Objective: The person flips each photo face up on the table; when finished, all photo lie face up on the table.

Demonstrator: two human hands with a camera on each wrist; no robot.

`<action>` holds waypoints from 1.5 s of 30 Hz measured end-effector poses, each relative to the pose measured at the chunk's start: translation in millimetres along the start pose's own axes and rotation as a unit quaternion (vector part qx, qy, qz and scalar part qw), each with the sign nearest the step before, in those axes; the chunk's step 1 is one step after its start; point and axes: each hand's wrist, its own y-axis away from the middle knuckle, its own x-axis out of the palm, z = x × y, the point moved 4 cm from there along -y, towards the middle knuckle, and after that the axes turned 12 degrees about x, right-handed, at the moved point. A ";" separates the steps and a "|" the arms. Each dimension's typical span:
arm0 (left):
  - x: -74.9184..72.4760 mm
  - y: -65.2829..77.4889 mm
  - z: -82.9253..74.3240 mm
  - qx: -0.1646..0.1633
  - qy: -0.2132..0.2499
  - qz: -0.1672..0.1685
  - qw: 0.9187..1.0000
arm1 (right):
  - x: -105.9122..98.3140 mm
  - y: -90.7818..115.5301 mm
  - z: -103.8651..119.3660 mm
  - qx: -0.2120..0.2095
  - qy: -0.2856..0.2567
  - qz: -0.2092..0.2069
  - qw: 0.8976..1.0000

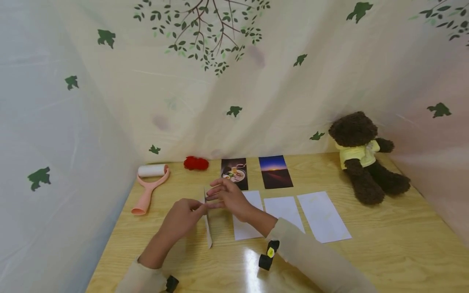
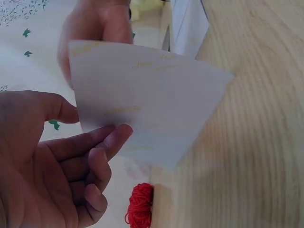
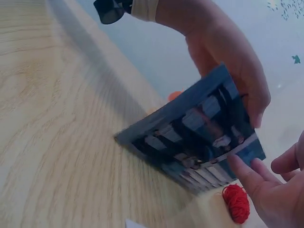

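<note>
My left hand [image 1: 181,219] pinches a photo print [image 1: 208,232] by its edge, thumb on one side and fingers on the other. The print stands nearly upright, edge-on in the head view, with its lower end close over the table. Its white back [image 2: 156,102] with faint yellow lettering faces the left wrist camera. In the right wrist view the dark bluish picture side [image 3: 190,133] shows. My right hand [image 1: 233,200] is at the other side of the print, extended fingertips touching the picture face. Three white-backed prints [image 1: 248,228] lie face down to the right.
Two picture-side-up prints, a food photo [image 1: 234,174] and a sunset photo [image 1: 276,173], lie at the back. Red yarn [image 1: 196,163] and a pink-handled lint roller [image 1: 148,187] are to the left. A brown teddy bear [image 1: 360,158] sits at the right against the printed curtain [image 1: 190,114].
</note>
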 end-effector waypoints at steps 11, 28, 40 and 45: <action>-4.9 0.4 19.4 -0.045 -0.013 0.011 0.999 | -6.1 -2.8 -22.9 -0.006 0.134 -0.006 0.991; 12.4 -1.0 61.9 -0.082 -0.150 0.062 0.983 | -5.8 0.1 -34.5 -0.022 0.196 -0.014 0.980; 25.4 -5.7 11.3 -0.007 -0.164 0.050 0.985 | -77.8 24.5 10.0 -0.049 0.264 -0.159 0.950; 43.7 -15.0 -19.7 0.096 -0.151 0.077 0.981 | -97.1 39.7 12.8 -0.006 0.407 -0.209 0.889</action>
